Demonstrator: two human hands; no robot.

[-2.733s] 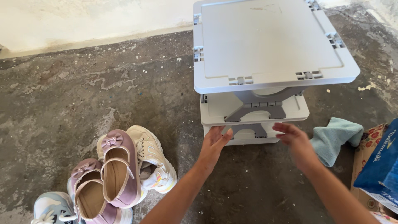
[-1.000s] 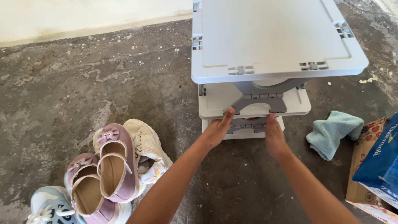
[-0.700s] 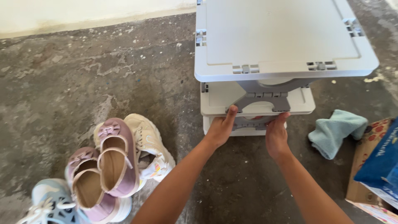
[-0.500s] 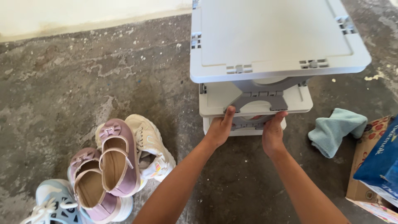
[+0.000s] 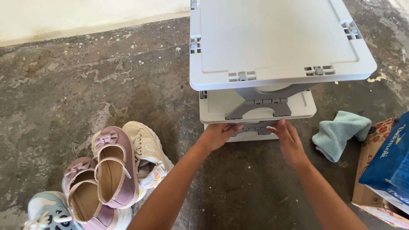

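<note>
A tiered rack stands on the floor, with both hands at its lowest shelf's front edge. A pile of shoes lies to its left. To its right lie a cloth and, nearer the viewer, a box.

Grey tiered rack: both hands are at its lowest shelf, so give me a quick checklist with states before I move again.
1. Left hand on the front edge of the lowest shelf: ok.
2. Right hand on the same edge: ok.
3. Fingertips clear of the grey brace above: cannot tell, they are tucked under.
4. Rack tiers level: ok.
5. Shoes away from the rack's foot: ok.
6. Teal cloth apart from the rack: ok.
</note>
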